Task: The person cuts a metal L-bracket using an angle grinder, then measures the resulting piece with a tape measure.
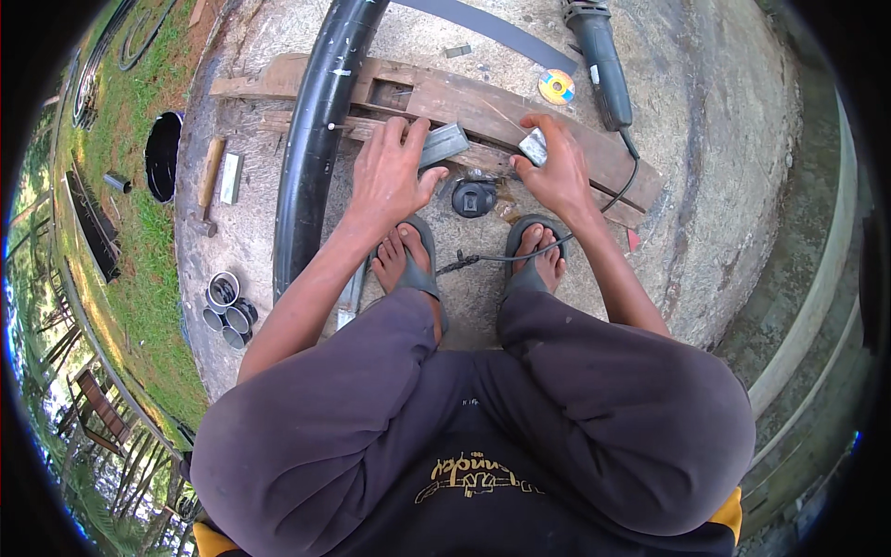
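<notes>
- Pinching a short, silver-grey metal block (534,146) between thumb and fingers, the right hand (560,174) sits above the near edge of the weathered brown wooden boards (473,100), probably gripping the sides to leave the block's end free.
- The left hand (382,174) arches over a grey, rectangular metal bar (445,143), thumb apart from the fingers; I cannot tell whether it clamps the bar or merely steadies it.
- That bar lies by the middle of the boards' near edge; its long axis runs left to right, the visible end pointing right and slightly toward the far edge.
- The boards, flat on the rough grey concrete slab (687,269), likely serve as a raised rest.
</notes>
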### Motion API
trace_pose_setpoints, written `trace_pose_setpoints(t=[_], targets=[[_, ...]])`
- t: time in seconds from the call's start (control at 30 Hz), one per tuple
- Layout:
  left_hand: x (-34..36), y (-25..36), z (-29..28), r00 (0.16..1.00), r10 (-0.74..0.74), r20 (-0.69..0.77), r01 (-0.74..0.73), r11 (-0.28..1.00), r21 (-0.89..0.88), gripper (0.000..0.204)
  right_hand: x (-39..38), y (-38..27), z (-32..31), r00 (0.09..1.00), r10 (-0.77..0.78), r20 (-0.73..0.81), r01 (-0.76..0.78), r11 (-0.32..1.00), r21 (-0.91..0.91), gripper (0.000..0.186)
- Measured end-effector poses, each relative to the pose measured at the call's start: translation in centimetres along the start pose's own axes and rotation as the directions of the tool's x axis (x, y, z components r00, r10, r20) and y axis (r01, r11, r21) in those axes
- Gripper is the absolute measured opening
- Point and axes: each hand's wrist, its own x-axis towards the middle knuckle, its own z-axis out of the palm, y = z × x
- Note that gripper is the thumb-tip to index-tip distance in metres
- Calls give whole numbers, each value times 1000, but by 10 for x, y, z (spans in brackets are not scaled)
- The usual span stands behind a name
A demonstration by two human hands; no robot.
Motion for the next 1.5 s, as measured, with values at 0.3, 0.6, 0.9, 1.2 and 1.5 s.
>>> trace_pose_setpoints(t=[0.3,0.6,0.9,1.2,1.5], targets=[[19,4,0,999,41,-22,-42,997,-70,47,-5,17,-4,963,-269,-20,250,917,-309,55],[56,29,14,993,-102,62,106,993,-53,56,-3,8,-20,991,-135,9,131,939,-319,65],[37,27,24,996,-70,-46,71,997,6,62,-1,25,-25,997,-70,31,75,977,-199,53],[27,23,23,989,-132,-68,116,973,-198,61,25,-19,8,952,-297,-73,277,939,-205,51],[61,1,5,978,-197,-68,119,795,-595,46,52,-23,27,916,-396,-57,366,887,-283,53]])
